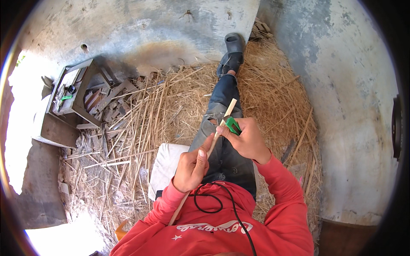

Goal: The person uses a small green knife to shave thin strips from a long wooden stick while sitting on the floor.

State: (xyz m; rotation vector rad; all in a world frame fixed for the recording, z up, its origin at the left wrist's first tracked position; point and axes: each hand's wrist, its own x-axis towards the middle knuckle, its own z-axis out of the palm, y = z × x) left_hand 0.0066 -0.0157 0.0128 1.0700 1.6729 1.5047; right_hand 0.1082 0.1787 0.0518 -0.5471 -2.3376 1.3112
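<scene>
A long, pale strip of split bamboo or wood [231, 106] runs slantwise over my legs, from beside my left sleeve up past my knee. My left hand [191, 168] is closed round its lower part, the thumb raised and the index finger laid along it. Higher up, my right hand [252, 140] grips a green-handled cutter [232, 125], pressed against the strip with the thumb on the near side. The cutter's blade is too small to make out. Part of the strip is hidden behind my left hand.
Straw-like shavings and loose strips [141, 123] cover the floor. A wooden stand [70, 102] with small items on top stands at the left, beside broken wood scraps [113, 102]. A pale seat [164, 164] is under me. A black cord [215, 209] hangs over my lap. Concrete walls [337, 85] curve around.
</scene>
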